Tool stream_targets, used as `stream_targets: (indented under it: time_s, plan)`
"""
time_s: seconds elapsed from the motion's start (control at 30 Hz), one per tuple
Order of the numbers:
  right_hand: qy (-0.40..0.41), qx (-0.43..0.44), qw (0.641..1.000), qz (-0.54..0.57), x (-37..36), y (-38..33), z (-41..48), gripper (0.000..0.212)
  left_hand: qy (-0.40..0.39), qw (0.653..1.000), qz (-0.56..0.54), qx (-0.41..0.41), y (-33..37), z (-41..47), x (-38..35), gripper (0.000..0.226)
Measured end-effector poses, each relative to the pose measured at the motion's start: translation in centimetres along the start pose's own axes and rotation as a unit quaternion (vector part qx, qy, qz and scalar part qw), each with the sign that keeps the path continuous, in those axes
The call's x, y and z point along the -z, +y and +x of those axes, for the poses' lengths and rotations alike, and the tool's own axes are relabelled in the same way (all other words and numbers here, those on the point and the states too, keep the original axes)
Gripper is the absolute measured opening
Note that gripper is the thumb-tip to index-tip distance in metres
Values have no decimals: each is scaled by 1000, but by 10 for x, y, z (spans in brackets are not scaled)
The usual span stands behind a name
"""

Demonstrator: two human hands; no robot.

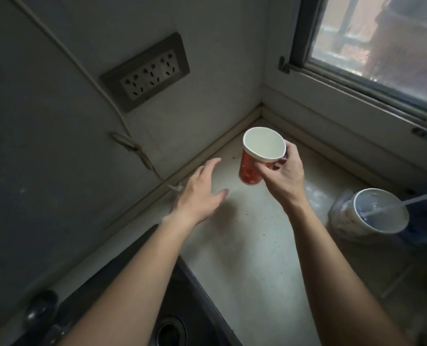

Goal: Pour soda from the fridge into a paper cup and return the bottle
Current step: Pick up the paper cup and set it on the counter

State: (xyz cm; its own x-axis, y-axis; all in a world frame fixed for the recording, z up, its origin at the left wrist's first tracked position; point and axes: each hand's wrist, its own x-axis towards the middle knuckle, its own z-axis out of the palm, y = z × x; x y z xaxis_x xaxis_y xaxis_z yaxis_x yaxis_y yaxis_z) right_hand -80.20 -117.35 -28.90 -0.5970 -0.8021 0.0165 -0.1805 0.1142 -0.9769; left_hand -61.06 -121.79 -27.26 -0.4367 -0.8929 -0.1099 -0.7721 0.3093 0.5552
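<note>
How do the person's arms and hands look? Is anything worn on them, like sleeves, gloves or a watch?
Both are bare down to the picture's lower edge: no sleeve shows on the left forearm or the right forearm. The left hand and right hand wear no gloves; no watch, bracelet or ring is visible. The nails are too blurred to judge.

Pale counter [252,245]: bagged white cup [392,227] with straw [407,201], right side.
</note>
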Motion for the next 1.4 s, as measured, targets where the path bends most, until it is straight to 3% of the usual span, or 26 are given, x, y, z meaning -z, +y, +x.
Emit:
stream_targets:
  time_s: [0.1, 0.3, 0.47, 0.7, 0.83, 1.03, 1.4]
  plan:
    - [-13, -2, 1000, 21, 3, -14, -40, 64, 15, 996, -79, -38, 17, -34, 5, 82]
    - [-50, 26, 997, 60, -1, -57, -147, 53, 73, 986, -126, -82, 20, -137, 23, 86]
    - [-120, 53, 989, 62, -16, -106, -250, 51, 148, 973, -169, -52, -6, -254, 56, 83]
    - [-245, 130, 961, 22, -71, -176, -426, 65, 276, 931, -239, -12, -74, -452, 113, 80]
    - [-322, 175, 930, 17, -120, -208, -509, 70, 360, 898, -252, 13, -115, -547, 145, 80]
    - [-433, 226, 872, 18, -187, -236, -603, 62, 447, 855, -251, 76, -172, -651, 174, 75]
    - [-645, 179, 740, 68, -296, -231, -740, 69, 544, 764, -162, 307, -234, -792, 180, 77]
